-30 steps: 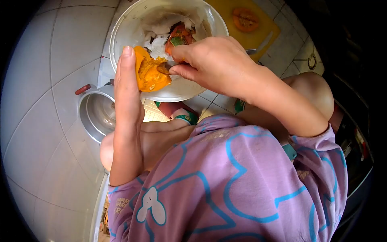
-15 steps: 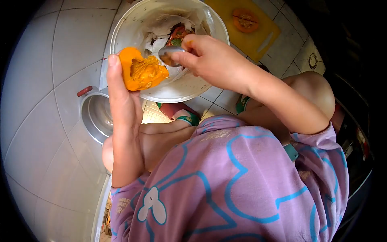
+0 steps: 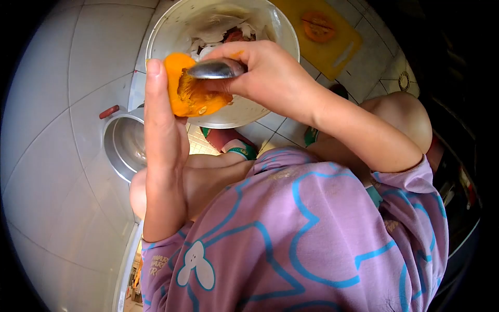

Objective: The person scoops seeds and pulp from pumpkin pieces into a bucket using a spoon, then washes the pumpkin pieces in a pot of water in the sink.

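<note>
My left hand (image 3: 165, 114) grips a piece of orange pumpkin (image 3: 182, 101) from the left and below, its hollow with stringy pulp and seeds facing right. Closed around a metal spoon (image 3: 215, 68), my right hand (image 3: 265, 73) is at the hollow. The spoon's bowl lies over the pumpkin's upper inner edge; its handle is hidden in my fingers. Both hands are above a white bucket (image 3: 285, 31) lined with a clear bag, with peelings and scraps (image 3: 234, 35) inside.
At the top right, another pumpkin piece (image 3: 318, 27) lies cut side up on a yellow cutting board (image 3: 349, 47) on the tiled floor. A metal pot (image 3: 117, 151) with a red-brown handle stands left of my legs, near the tiled wall (image 3: 41, 130). My sandalled feet are below the bucket.
The spoon has moved from over the bucket to the pumpkin's hollow, with its bowl turned to show the rounded back. My left hand and the pumpkin have shifted slightly right.
</note>
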